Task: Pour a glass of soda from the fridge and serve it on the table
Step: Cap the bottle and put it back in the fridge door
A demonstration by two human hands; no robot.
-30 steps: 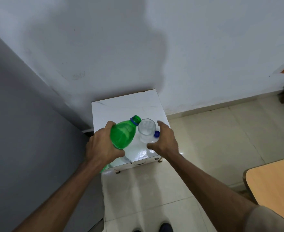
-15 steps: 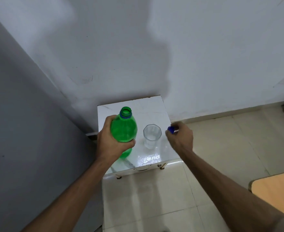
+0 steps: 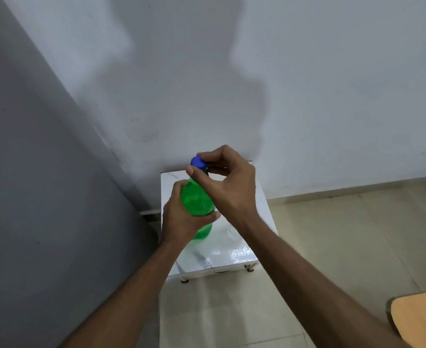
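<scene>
A green plastic soda bottle stands upright over the small white table, with my left hand wrapped around its body. My right hand pinches the blue cap between thumb and fingers at the top of the bottle's neck. The clear glass is almost wholly hidden behind my right wrist; only a faint trace of it shows on the tabletop.
A grey surface rises close on the left of the white table. A white wall stands behind it. Beige floor tiles spread to the right, and the corner of a wooden table shows at the lower right.
My right hand moved left and up from beside the glass, bringing the blue cap onto the bottle's mouth. The bottle is held higher, and my right arm now covers the glass.
</scene>
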